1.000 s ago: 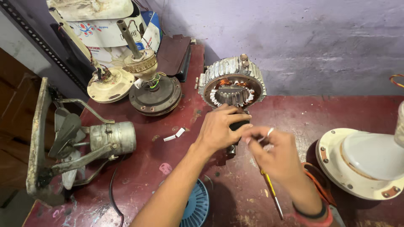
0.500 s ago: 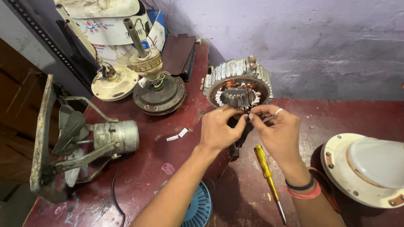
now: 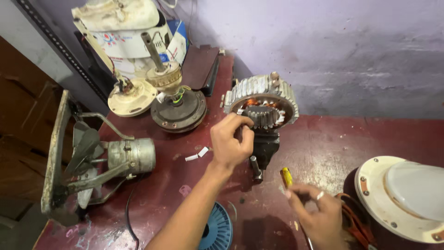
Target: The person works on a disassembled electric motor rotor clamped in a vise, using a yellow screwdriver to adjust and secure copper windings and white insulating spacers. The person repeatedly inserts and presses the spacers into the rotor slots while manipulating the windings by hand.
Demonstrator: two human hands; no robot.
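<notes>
Stator (image 3: 263, 109), a ribbed metal ring with copper windings and a toothed steel core, stands tilted on a dark block at the back of the dark red counter (image 3: 323, 143), close to the purple wall. The left hand (image 3: 231, 141) is at its lower front edge, fingers (image 3: 243, 121) curled and pinched against the core's teeth. The right hand (image 3: 317, 215) lies lower, well apart from the stator, fingers closed on a yellow-handled screwdriver (image 3: 286, 177) whose handle end pokes up beyond the fingertips. A short metal shaft piece (image 3: 255, 167) lies between the hands. To the left sit a rotor with an upright shaft (image 3: 178, 104) and a small caged fan motor (image 3: 132, 155); a white round housing (image 3: 402, 199) lies to the right.
</notes>
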